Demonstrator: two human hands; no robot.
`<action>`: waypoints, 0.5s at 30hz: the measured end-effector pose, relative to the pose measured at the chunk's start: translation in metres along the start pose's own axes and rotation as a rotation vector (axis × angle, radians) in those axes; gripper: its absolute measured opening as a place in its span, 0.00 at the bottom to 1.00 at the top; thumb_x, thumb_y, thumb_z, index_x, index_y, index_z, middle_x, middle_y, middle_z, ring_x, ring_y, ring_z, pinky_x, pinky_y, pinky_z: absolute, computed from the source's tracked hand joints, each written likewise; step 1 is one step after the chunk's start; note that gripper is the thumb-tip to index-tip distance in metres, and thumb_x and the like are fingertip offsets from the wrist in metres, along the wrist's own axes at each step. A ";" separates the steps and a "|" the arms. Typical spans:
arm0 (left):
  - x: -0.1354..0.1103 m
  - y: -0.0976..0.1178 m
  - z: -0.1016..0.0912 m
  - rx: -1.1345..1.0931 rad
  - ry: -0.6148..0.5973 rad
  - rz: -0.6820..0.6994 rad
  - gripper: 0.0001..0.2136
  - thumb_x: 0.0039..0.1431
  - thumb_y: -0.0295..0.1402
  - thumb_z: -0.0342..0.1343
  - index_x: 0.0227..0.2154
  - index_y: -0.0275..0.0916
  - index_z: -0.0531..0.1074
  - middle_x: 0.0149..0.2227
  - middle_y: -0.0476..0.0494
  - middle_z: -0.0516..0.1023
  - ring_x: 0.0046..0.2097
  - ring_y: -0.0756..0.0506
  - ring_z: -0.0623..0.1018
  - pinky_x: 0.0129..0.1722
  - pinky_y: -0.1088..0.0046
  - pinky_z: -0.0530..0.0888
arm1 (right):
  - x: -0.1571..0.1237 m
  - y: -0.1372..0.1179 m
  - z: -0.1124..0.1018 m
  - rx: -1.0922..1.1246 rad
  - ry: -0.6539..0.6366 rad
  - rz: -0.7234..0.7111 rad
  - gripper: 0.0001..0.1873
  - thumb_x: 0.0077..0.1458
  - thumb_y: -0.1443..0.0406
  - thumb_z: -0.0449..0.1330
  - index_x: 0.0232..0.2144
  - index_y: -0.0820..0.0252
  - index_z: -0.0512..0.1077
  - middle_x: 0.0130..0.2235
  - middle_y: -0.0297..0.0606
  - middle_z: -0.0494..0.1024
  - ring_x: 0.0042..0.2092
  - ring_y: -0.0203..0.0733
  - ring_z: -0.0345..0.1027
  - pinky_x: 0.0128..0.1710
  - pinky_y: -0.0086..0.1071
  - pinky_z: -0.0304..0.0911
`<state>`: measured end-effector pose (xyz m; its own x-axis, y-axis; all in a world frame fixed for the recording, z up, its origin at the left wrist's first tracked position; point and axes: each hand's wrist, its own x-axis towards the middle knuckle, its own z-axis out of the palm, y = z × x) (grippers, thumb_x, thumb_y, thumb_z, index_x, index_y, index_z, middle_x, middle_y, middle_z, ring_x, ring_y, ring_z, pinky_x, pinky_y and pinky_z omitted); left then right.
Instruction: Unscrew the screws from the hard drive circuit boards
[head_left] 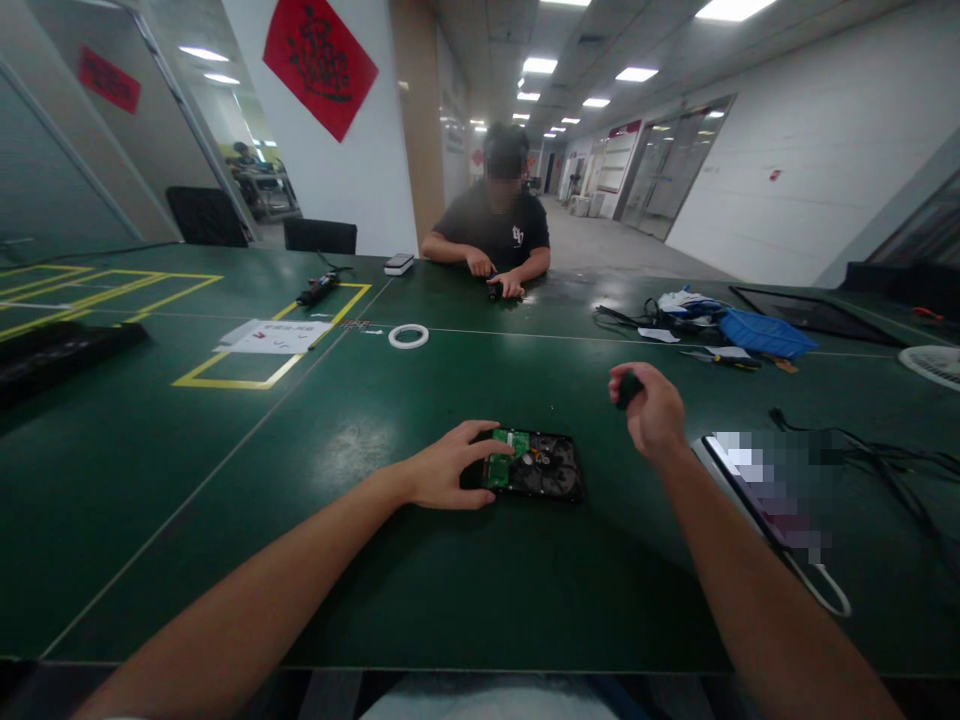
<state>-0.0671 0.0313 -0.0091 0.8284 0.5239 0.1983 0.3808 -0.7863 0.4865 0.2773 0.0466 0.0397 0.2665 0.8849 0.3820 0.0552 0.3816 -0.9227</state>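
A hard drive (551, 468) lies flat on the green table, its green circuit board facing up at the left end. My left hand (454, 468) grips that left end, with the thumb along the near edge, fingers across the far edge and one finger over the circuit board. To the right and raised off the table, my right hand (654, 410) is closed around a small dark rounded object (628, 390). Only part of that object shows, and its kind cannot be told.
A tablet-like device (757, 500) with a white cable lies beside my right forearm. Farther back are a blue pouch (765, 333), a white tape roll (409, 337) and a paper sheet (274, 337). Across the table, another person (491, 225) handles a dark object.
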 end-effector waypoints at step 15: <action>0.000 0.002 -0.002 -0.007 -0.006 -0.021 0.35 0.56 0.44 0.66 0.66 0.53 0.62 0.70 0.40 0.53 0.69 0.31 0.59 0.66 0.49 0.63 | 0.001 0.016 -0.007 -0.187 -0.324 0.196 0.24 0.65 0.51 0.49 0.36 0.60 0.78 0.40 0.44 0.83 0.42 0.45 0.75 0.38 0.34 0.67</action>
<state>-0.0667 0.0302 -0.0061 0.8225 0.5385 0.1828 0.3954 -0.7725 0.4968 0.2852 0.0520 0.0252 -0.0259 0.9855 0.1678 0.2149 0.1694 -0.9618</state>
